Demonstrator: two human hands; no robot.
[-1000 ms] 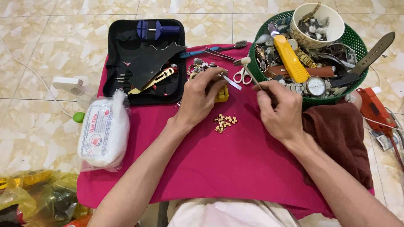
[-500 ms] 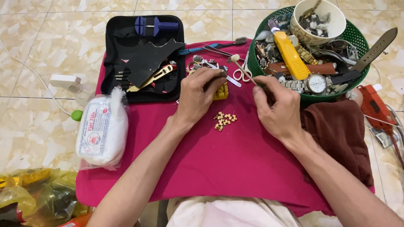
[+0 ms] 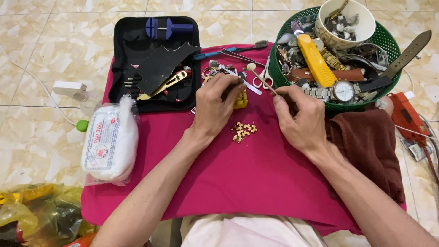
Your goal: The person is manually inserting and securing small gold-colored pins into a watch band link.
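Note:
My left hand (image 3: pixel 217 105) rests on the magenta cloth (image 3: pixel 256 183), its fingers closed over a small yellow block (image 3: pixel 241 99) at the cloth's far edge. My right hand (image 3: pixel 299 116) grips a thin wooden-handled tool (image 3: pixel 260 78) whose round tip points up and left toward the left hand. A little pile of gold watch-band links (image 3: pixel 242 131) lies on the cloth between the two hands. What sits under the left fingertips is hidden.
An open black tool case (image 3: pixel 157 64) lies at the far left. A green basket (image 3: pixel 329 50) of watches and straps, with a white cup, stands far right. A white cotton bag (image 3: pixel 110 142), brown cloth (image 3: pixel 370 151), scissors and tweezers (image 3: pixel 238 55) surround the work.
The view has shifted slightly. Both hands stay in nearly the same place over the yellow block, the right hand's tool still angled toward the left hand.

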